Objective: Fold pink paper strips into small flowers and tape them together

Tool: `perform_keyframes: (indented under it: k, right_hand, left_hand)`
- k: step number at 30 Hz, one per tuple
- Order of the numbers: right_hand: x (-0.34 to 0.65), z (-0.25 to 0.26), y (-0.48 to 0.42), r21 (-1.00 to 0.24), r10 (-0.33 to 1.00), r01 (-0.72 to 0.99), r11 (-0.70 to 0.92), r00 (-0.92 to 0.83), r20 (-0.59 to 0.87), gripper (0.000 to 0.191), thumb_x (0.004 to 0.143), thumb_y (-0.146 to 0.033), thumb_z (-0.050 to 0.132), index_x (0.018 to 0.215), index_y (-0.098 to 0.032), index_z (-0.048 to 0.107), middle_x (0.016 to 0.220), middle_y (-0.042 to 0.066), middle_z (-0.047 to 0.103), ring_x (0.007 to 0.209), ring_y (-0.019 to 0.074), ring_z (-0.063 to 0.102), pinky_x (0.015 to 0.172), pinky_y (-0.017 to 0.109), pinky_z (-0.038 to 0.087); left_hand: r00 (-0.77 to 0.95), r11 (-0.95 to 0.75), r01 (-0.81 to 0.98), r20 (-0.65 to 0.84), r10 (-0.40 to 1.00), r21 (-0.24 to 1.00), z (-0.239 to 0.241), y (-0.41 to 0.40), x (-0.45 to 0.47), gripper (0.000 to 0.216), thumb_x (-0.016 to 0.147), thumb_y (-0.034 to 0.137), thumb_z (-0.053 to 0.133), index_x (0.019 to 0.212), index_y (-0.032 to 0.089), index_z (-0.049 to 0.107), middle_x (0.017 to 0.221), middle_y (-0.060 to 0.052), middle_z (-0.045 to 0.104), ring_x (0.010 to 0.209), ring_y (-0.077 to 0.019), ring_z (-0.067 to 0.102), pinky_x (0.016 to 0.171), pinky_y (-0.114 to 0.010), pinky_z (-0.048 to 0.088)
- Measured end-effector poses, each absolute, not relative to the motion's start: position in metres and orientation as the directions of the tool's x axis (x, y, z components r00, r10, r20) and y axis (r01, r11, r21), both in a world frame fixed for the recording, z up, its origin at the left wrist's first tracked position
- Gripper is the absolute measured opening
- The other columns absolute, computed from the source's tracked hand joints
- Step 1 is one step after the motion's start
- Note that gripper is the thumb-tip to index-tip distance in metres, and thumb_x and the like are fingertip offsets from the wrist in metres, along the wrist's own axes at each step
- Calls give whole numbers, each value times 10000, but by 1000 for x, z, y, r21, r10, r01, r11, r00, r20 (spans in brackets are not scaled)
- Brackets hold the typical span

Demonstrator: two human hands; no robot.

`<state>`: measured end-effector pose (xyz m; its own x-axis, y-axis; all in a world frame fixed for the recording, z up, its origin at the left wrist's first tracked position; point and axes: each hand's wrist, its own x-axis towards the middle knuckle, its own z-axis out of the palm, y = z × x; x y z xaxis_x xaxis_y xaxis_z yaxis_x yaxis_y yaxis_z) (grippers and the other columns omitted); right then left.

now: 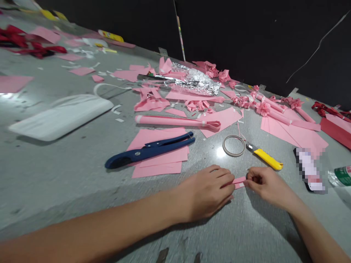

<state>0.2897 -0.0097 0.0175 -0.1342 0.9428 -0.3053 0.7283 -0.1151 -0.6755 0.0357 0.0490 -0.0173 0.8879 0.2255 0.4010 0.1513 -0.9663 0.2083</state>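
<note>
Left hand point(207, 193) over a pink paper strip point(239, 180), grip impossible to tell.
With the right hand point(267, 185): pinching the strip's end, near a yellow knife point(265, 157) on the desk point(90, 193).

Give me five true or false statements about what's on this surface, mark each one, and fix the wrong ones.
1. The left hand covers part of the pink strip. True.
2. The grey ring lies between the blue tool and the cutter. True.
3. The cutter's handle is red. False: it is yellow.
4. The right hand is holding the cutter. False: its fingers are at the pink strip's right end, and the cutter lies beyond that hand.
5. The blue tool stands upright. False: it lies flat, partly on pink sheets.
</note>
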Motion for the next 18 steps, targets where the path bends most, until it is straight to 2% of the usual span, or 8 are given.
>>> perform_keyframes:
  k: [4, 7, 10, 13, 16, 18]
  right_hand:
    - [292, 19, -12, -723, 954, 685, -83, -155, -256, 215, 962, -268, 614, 754, -240, 567, 669, -17, 545, 636, 168, 465, 593, 318, 317]
    - [294, 17, -13, -753, 983, 657, -42, -109, -150, 299, 983, -339, 629, 723, -249, 513, 646, -26, 486, 610, 162, 428, 579, 320, 305]
    - [294, 12, -12, -767, 998, 641, -26, -33, -62, 319, 1009, -394, 622, 739, -252, 531, 646, -21, 498, 592, 162, 428, 572, 329, 304]
    - [293, 6, -10, -765, 1000, 644, -8, 8, -4, 308, 1025, -404, 615, 763, -249, 572, 652, -8, 540, 585, 168, 459, 576, 342, 312]
    - [294, 2, -6, -730, 998, 682, 35, 11, 58, 252, 1027, -383, 612, 824, -239, 647, 690, 13, 611, 606, 181, 520, 604, 348, 345]
    - [296, 0, -4, -695, 994, 715, 74, 0, 106, 202, 1023, -362, 614, 904, -229, 710, 755, 34, 677, 643, 193, 564, 639, 353, 381]
  left_hand:
    - [839, -934, 136, 462, 286, 331, -16, 55, 32, 175, 1125, 199, 560, 1097, 177, 731, 1079, -74, 782, 945, -219, 716, 845, -370, 561]
    - [747, -872, 183, 513, 423, 453, -19, 64, 29, 187, 1107, 158, 562, 1172, 189, 734, 1102, -80, 778, 935, -203, 720, 808, -332, 567]
    - [656, -803, 224, 524, 544, 553, -19, 76, 26, 226, 1090, 137, 549, 1230, 169, 724, 1027, -74, 785, 910, -201, 730, 809, -328, 587]
    - [577, -731, 280, 499, 646, 622, -15, 89, 23, 188, 1070, 155, 588, 1181, 173, 740, 938, -42, 775, 839, -192, 719, 786, -333, 584]
    - [538, -712, 339, 494, 683, 615, -17, 100, 23, 196, 1065, 137, 582, 1170, 182, 741, 963, -40, 757, 868, -197, 714, 815, -347, 594]
    - [590, -757, 378, 492, 640, 533, -22, 107, 27, 237, 1067, 131, 566, 1224, 189, 734, 1111, -76, 752, 992, -224, 722, 882, -385, 615]
